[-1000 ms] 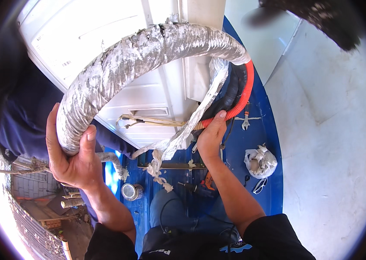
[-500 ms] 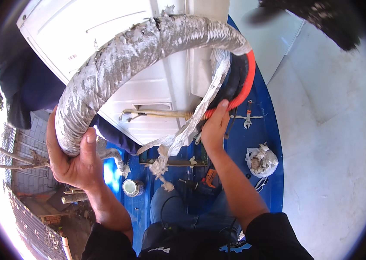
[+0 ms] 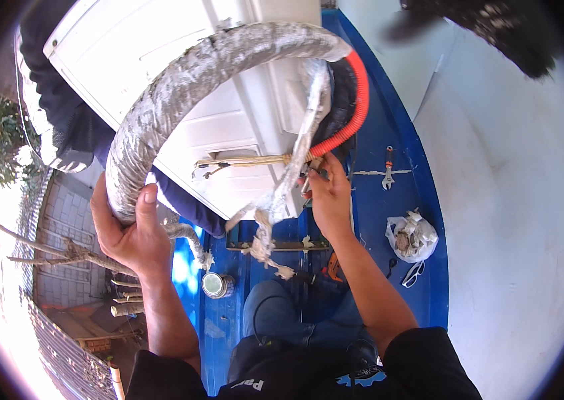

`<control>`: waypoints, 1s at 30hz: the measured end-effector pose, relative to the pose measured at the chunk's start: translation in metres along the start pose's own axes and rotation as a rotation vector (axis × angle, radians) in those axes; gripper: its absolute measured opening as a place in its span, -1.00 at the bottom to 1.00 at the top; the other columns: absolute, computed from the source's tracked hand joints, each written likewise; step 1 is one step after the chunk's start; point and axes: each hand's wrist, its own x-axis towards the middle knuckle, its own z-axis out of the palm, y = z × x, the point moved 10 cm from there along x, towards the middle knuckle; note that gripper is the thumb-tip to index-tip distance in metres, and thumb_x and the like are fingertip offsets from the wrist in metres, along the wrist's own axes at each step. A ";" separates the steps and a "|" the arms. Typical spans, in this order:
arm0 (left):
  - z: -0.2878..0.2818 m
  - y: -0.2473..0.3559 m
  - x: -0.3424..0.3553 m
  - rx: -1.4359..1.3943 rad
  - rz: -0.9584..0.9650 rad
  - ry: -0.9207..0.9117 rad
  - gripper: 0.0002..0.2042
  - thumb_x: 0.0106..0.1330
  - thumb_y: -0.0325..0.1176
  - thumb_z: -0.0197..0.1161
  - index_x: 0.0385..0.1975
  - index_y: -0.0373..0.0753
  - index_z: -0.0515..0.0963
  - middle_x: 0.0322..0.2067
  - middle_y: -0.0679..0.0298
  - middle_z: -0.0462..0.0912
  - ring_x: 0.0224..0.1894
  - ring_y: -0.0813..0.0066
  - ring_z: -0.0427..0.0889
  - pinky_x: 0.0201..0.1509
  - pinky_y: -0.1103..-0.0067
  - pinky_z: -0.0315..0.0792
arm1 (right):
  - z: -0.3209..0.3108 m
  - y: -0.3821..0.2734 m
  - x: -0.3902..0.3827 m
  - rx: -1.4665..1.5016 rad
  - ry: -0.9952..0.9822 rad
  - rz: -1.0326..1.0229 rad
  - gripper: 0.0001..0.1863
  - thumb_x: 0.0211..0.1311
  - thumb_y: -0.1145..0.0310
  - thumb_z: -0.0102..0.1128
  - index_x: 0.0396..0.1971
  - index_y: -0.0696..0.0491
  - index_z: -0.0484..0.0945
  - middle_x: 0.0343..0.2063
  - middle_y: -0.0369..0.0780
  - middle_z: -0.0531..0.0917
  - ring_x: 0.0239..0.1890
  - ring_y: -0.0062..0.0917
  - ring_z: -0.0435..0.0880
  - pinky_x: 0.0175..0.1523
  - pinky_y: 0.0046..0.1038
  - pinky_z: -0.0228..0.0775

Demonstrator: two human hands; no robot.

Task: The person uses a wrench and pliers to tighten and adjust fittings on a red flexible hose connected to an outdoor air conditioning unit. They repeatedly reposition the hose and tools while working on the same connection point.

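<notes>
A thick pipe bundle wrapped in worn silvery-white tape arches in front of me. My left hand is closed around its lower left part. At the upper right, an orange corrugated conduit comes out of the wrapping and curves down beside black pipe insulation. Pale cable ends stick out leftward from the conduit's lower end. A loose strip of white tape hangs down, ragged at the bottom. Just below the conduit, my right hand has curled fingers; what they grip is partly hidden.
A white appliance casing stands ahead on the blue surface. An adjustable wrench, a plastic bag of scraps and glasses lie at right. A jar and an orange-black power tool are near my legs. Another person's dark sleeve shows upper left.
My right hand has slipped off the orange conduit to just below it. The pipe bundle's right side has shifted left, while my left hand keeps its hold and moves slightly right.
</notes>
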 end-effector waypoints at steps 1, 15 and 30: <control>0.001 0.002 0.001 0.006 0.001 -0.001 -0.51 0.27 -0.26 0.58 0.12 -0.34 0.59 -0.12 0.28 0.69 -0.12 0.54 0.62 0.03 0.57 0.49 | 0.001 0.000 0.002 -0.016 0.000 -0.005 -0.55 0.50 0.55 0.13 0.33 0.17 0.38 -0.06 -0.28 0.64 -0.26 -0.62 0.69 -0.26 -0.56 0.49; 0.007 0.008 -0.001 -0.078 -0.117 -0.120 -0.60 0.40 -0.38 0.43 0.15 -0.39 0.53 -0.08 0.19 0.67 -0.14 0.44 0.62 0.04 0.50 0.51 | 0.004 0.046 -0.004 0.240 0.093 0.152 -0.89 0.56 0.37 0.16 -0.11 0.09 0.48 -0.37 -0.33 0.58 -0.38 -0.66 0.55 -0.20 -0.51 0.54; 0.242 0.086 -0.147 0.235 0.221 -0.948 -0.66 0.44 -0.35 0.19 0.13 -0.37 0.53 -0.06 -0.13 0.62 0.01 -0.18 0.64 0.07 0.10 0.56 | 0.012 0.001 -0.016 -0.170 0.054 -0.509 -0.71 0.62 0.24 -0.03 -0.20 0.17 0.50 -0.33 -0.11 0.65 -0.21 -0.34 0.64 -0.10 -0.31 0.41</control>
